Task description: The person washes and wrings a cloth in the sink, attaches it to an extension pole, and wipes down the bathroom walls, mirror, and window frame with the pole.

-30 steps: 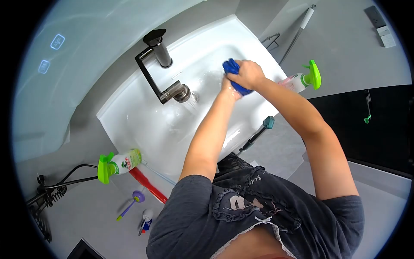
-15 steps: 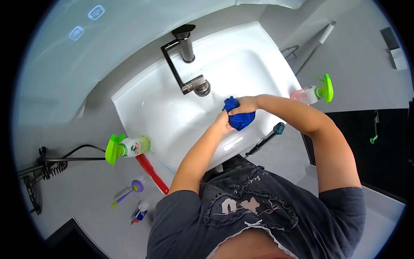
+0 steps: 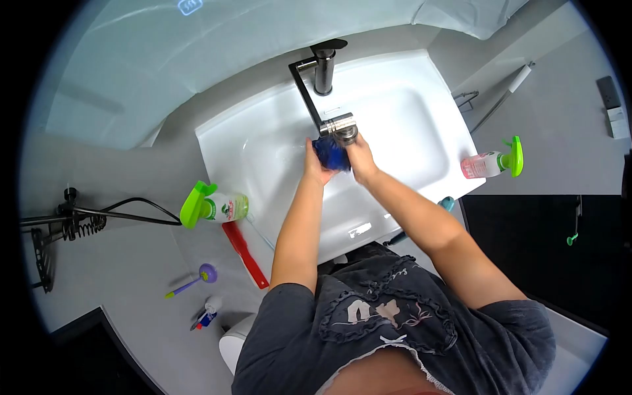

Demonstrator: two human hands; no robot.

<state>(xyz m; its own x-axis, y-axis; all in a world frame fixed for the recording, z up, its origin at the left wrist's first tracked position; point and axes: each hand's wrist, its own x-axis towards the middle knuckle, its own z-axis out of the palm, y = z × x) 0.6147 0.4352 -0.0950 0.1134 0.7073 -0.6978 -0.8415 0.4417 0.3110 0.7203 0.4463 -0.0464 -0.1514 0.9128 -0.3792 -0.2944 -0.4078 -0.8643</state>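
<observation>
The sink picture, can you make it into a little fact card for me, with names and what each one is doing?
Place: white sink
Tap: dark metal tap, its spout above the blue cloth
Left hand: the left hand holds the blue cloth
Right hand: the right hand is at the cloth's right side, partly hidden by the spout; its grip is unclear
Bottles: green-topped spray bottle at picture left, pinkish spray bottle at picture right
Running water: can't tell

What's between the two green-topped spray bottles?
In the head view: the white washbasin, with two forearms stretched over it to a blue cloth by the faucet.
</observation>
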